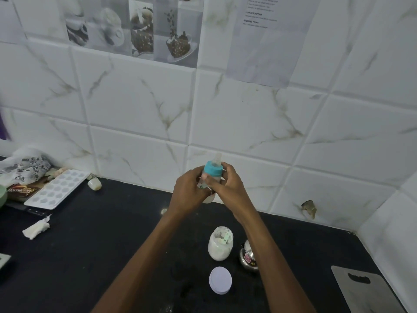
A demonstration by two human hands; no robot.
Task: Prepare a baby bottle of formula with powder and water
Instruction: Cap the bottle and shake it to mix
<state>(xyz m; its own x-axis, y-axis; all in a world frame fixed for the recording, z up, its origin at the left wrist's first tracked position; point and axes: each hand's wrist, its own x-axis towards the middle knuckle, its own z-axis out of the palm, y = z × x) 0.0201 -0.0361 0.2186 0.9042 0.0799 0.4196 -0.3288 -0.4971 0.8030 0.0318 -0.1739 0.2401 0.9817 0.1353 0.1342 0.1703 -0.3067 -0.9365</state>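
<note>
Up above the black counter (90, 245), a baby bottle (211, 177) is clasped between both hands in front of the tiled wall.

Its teal collar (213, 170) and clear teat stick out above the fingers, while most of the body is covered by the left hand (189, 193) and right hand (228, 188), so how full it is cannot be made out. Both hands are curled closed around the bottle, the left wearing a ring and wrapping the lower body, the right gripping just under the collar. Nearer the camera, under the right forearm, an open jar of white powder (220, 243) stands beside a small steel pot (248, 256), which the forearm partly hides. A round white lid (220, 280) lies flat on the counter just in front of the jar.
</note>
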